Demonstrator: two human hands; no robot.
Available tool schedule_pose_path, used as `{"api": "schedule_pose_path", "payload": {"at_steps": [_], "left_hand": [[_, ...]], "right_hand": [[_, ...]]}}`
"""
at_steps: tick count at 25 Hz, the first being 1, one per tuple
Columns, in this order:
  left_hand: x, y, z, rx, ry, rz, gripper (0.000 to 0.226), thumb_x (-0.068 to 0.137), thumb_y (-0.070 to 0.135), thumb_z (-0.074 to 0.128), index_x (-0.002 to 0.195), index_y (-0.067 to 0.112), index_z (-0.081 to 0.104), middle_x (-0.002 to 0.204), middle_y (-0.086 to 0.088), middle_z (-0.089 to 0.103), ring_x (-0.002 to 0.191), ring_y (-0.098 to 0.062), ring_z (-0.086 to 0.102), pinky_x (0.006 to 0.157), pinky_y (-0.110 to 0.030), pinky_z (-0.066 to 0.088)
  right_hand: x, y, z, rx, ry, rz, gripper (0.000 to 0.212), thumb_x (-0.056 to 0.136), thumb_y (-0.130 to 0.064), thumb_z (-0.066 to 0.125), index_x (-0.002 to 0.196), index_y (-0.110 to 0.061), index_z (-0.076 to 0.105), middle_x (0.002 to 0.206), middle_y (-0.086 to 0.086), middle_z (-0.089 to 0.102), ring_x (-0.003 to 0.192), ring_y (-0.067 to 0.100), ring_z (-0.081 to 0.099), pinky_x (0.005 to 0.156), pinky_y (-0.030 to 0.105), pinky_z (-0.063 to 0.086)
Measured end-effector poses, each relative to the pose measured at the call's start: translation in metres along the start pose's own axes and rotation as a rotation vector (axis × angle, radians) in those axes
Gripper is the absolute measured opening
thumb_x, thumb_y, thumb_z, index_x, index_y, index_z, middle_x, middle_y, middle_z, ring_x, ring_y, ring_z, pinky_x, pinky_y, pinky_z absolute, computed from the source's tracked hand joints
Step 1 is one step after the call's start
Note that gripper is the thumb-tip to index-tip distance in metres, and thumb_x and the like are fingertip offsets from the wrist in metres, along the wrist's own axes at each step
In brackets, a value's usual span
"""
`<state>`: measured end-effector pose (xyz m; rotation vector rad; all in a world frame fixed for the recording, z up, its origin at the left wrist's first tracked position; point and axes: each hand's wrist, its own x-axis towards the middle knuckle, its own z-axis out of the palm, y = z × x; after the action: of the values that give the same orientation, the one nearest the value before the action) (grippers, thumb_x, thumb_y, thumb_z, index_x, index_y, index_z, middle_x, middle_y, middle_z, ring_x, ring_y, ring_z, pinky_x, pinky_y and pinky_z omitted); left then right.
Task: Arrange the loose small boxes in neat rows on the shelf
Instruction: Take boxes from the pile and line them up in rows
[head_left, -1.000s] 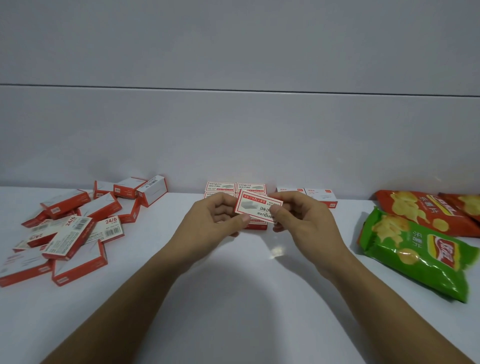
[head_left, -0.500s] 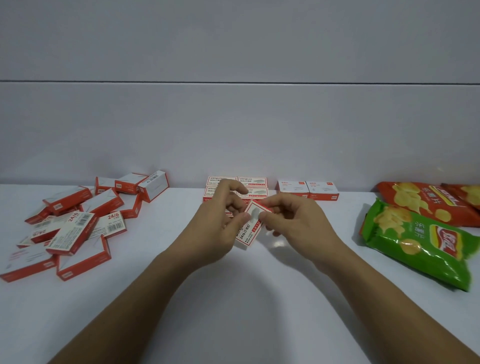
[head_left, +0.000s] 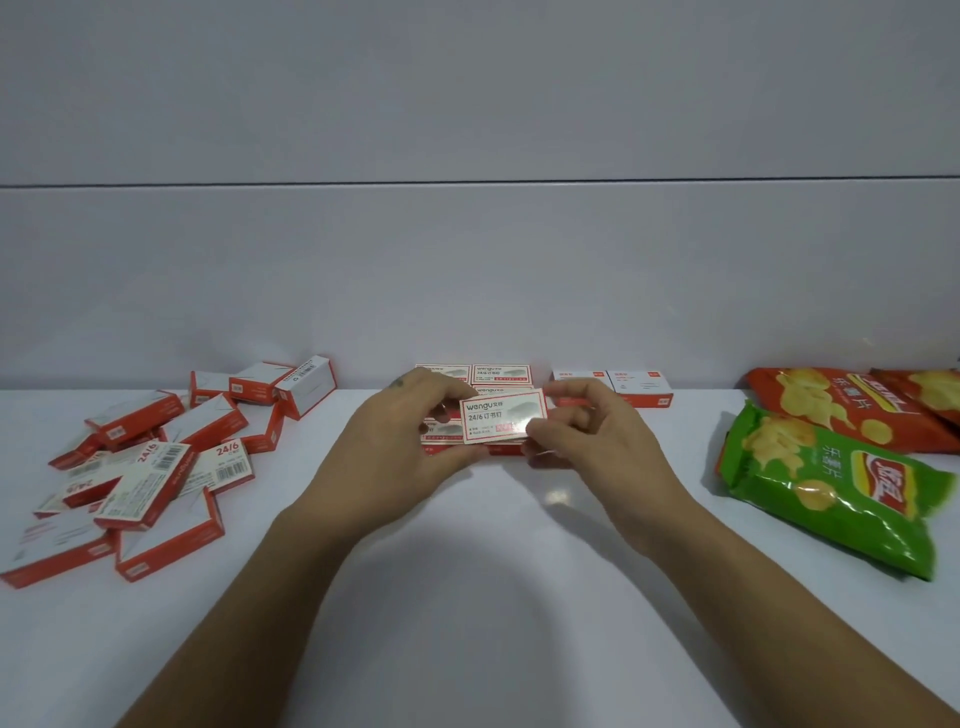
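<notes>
While hands grip one box, stacked boxes (partly) hide.

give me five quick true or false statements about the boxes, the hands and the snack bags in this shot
1. Both hands hold one small box together. True: the left hand and right hand each have a grip on it.
2. The held box's printed face reads 24/6. True.
3. The loose pile of boxes lies to the person's right. False: it lies to the left.
4. The green chip bag stands upright against the wall. False: it lies flat on the shelf.
5. Two boxes sit side by side against the back wall, right of the hands. True.
</notes>
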<state>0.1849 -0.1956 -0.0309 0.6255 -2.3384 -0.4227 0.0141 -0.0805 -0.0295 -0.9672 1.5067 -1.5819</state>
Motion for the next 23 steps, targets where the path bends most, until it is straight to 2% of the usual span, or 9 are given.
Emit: {"api": "schedule_pose_path", "payload": {"at_steps": [2,4,9,12,15,16,19,23], "left_hand": [[0.001,-0.005,-0.005,-0.038,-0.003,-0.008,0.044,0.072,0.040,0.076,0.111,0.032,0.057,0.100,0.026,0.053,0.093,0.011,0.052,0.074,-0.002,0.041],[0.002,-0.010,-0.009,-0.050,-0.017,-0.016,0.044,0.072,0.035,0.077,0.111,0.029,0.059,0.100,0.022,0.056,0.093,0.008,0.053,0.076,-0.006,0.043],[0.003,-0.025,-0.022,-0.070,-0.007,-0.075,0.041,0.074,0.024,0.078,0.109,0.031,0.058,0.099,0.016,0.060,0.091,0.004,0.053,0.075,-0.013,0.046],[0.004,-0.035,-0.027,-0.002,-0.013,-0.146,0.048,0.074,0.029,0.078,0.116,0.032,0.056,0.101,0.017,0.059,0.091,0.007,0.052,0.076,-0.013,0.046],[0.001,-0.047,-0.030,0.052,-0.097,-0.307,0.080,0.068,0.035,0.081,0.133,0.045,0.036,0.106,0.026,0.050,0.091,0.008,0.050,0.070,-0.017,0.043],[0.000,-0.052,-0.031,0.078,-0.126,-0.357,0.084,0.066,0.035,0.082,0.134,0.046,0.033,0.109,0.025,0.049,0.091,0.006,0.051,0.069,-0.017,0.041],[-0.001,-0.064,-0.028,0.166,-0.173,-0.418,0.067,0.066,0.040,0.081,0.122,0.042,0.043,0.116,0.017,0.052,0.092,0.000,0.049,0.071,-0.021,0.041],[-0.002,-0.067,-0.024,0.195,-0.185,-0.424,0.054,0.067,0.048,0.077,0.111,0.043,0.047,0.115,0.016,0.054,0.091,-0.004,0.050,0.072,-0.024,0.044]], "right_hand": [[0.000,0.000,0.004,-0.347,0.019,-0.203,0.045,0.077,-0.012,0.075,0.115,-0.029,0.059,0.105,-0.010,0.066,0.081,0.005,0.067,0.070,0.018,0.055],[0.003,-0.001,0.009,-0.542,-0.004,-0.367,0.042,0.074,-0.011,0.077,0.109,-0.029,0.063,0.112,-0.010,0.059,0.085,0.000,0.062,0.072,0.013,0.052],[0.018,-0.008,0.022,-0.977,-0.071,-0.664,0.029,0.083,-0.026,0.070,0.111,-0.027,0.066,0.111,-0.009,0.059,0.097,0.011,0.057,0.082,0.027,0.048],[0.033,-0.008,0.033,-1.070,-0.076,-0.686,0.028,0.084,-0.032,0.068,0.112,-0.028,0.065,0.113,-0.007,0.062,0.104,0.014,0.051,0.088,0.034,0.045],[0.043,0.007,0.043,-1.064,-0.079,-0.584,0.029,0.084,-0.031,0.066,0.113,-0.029,0.065,0.118,-0.008,0.063,0.111,0.013,0.047,0.094,0.028,0.038],[0.045,0.014,0.044,-1.058,-0.078,-0.555,0.028,0.084,-0.030,0.065,0.113,-0.029,0.066,0.119,-0.008,0.063,0.113,0.014,0.047,0.095,0.026,0.036],[0.049,0.028,0.046,-1.060,-0.070,-0.544,0.027,0.083,-0.031,0.066,0.111,-0.028,0.068,0.119,-0.009,0.064,0.114,0.013,0.048,0.098,0.027,0.036],[0.052,0.035,0.050,-1.104,-0.047,-0.573,0.027,0.085,-0.034,0.064,0.112,-0.030,0.067,0.119,-0.011,0.064,0.112,0.012,0.048,0.097,0.026,0.035]]}}
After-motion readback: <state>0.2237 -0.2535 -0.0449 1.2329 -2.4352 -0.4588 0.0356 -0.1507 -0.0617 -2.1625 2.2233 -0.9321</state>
